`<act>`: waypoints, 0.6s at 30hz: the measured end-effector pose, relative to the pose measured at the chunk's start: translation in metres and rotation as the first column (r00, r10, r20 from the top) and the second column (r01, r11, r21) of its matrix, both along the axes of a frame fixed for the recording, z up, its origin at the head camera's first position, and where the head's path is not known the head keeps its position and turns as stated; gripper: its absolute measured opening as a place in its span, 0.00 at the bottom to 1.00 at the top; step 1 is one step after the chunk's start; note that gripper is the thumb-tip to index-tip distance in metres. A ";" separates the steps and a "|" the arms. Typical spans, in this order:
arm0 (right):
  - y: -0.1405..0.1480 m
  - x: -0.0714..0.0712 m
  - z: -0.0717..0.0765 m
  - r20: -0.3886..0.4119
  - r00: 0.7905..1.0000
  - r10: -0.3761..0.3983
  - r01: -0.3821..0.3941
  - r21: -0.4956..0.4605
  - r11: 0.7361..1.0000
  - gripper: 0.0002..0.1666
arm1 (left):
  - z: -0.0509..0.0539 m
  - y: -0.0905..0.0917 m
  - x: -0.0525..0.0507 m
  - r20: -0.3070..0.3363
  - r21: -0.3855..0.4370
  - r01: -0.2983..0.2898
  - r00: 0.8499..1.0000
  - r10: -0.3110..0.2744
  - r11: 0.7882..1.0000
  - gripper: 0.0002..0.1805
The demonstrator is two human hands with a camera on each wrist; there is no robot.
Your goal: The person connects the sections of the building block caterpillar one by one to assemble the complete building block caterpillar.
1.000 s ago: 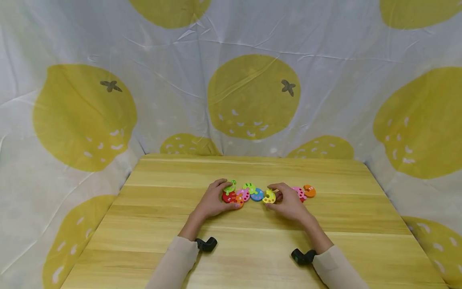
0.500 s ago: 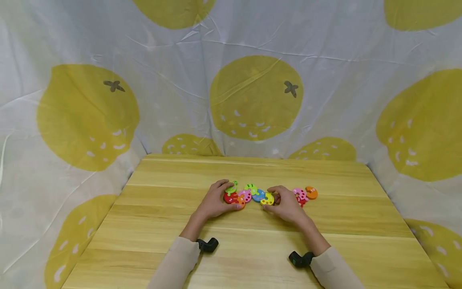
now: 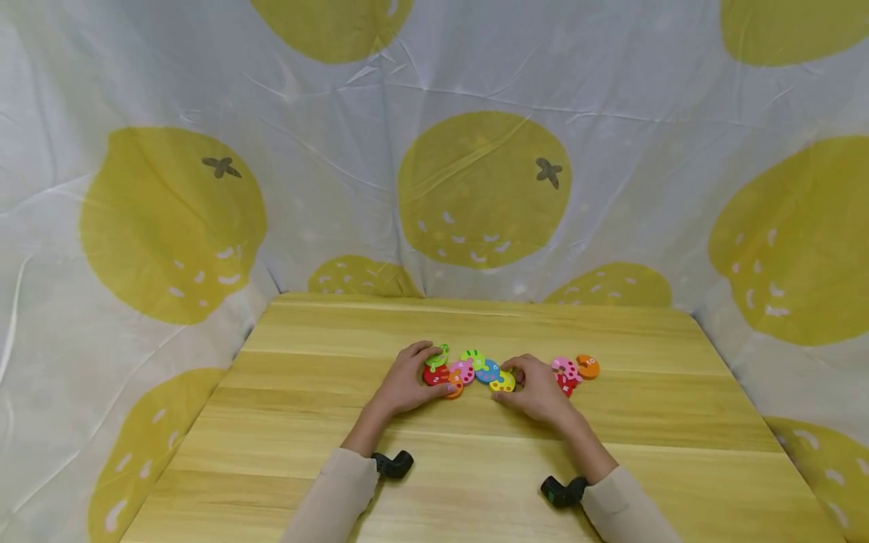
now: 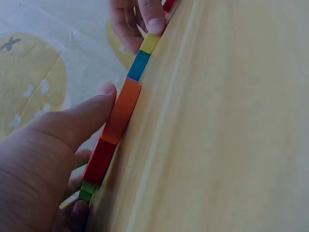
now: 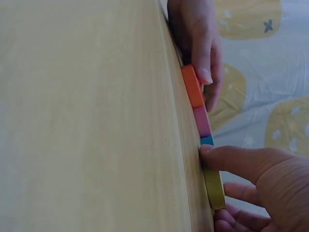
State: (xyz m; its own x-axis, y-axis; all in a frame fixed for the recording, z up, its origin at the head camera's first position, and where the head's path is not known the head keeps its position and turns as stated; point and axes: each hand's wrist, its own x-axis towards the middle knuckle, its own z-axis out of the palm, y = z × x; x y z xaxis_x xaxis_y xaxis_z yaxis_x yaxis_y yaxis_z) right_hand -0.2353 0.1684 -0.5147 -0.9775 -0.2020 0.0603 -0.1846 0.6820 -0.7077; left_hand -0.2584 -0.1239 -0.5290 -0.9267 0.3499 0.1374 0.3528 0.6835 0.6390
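A chain of flat, numbered caterpillar puzzle pieces lies on the wooden table. My left hand grips its left end, thumb on the orange piece and fingers around the green head piece and red piece. To their right come a pink piece, a light green piece and a blue piece. My right hand pinches the yellow piece between thumb and fingers, against the blue piece. Fingers hide the yellow piece's right side.
Right of my right hand lie a pink piece, a red piece and an orange piece marked 10, close together. A lemon-print cloth hangs behind the wooden table. Each wrist carries a black camera.
My right hand has brought the yellow piece left and turned it, so that it now meets the blue piece. The left hand keeps its grip on the chain's left end.
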 end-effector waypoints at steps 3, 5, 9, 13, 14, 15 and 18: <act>0.001 0.000 0.001 -0.001 1.000 0.011 -0.011 0.004 1.000 0.34 | -0.001 0.001 0.000 0.010 0.004 -0.006 1.000 0.006 1.000 0.44; 0.002 0.001 0.004 0.006 1.000 0.015 -0.015 -0.008 1.000 0.35 | -0.001 0.001 0.000 0.018 0.009 -0.008 1.000 0.008 1.000 0.44; 0.009 0.002 0.007 0.022 1.000 0.014 -0.013 -0.044 0.999 0.35 | -0.001 0.001 -0.001 0.022 0.004 -0.003 1.000 0.003 1.000 0.44; 0.021 0.003 0.007 -0.013 1.000 0.006 -0.006 -0.039 0.999 0.29 | 0.000 0.000 0.000 0.025 0.001 0.016 1.000 -0.016 1.000 0.43; 0.025 0.004 0.007 -0.028 1.000 0.004 -0.005 -0.036 0.999 0.28 | 0.000 0.000 0.000 0.026 0.000 0.023 0.999 -0.023 1.000 0.43; 0.028 0.004 0.007 -0.047 0.999 0.001 -0.003 -0.034 0.999 0.28 | 0.001 -0.001 0.000 0.027 -0.004 0.030 0.999 -0.030 1.000 0.43; 0.038 0.006 0.008 -0.085 0.996 0.002 -0.004 -0.031 1.000 0.26 | 0.002 -0.003 0.001 0.033 0.000 0.055 0.998 -0.055 0.998 0.42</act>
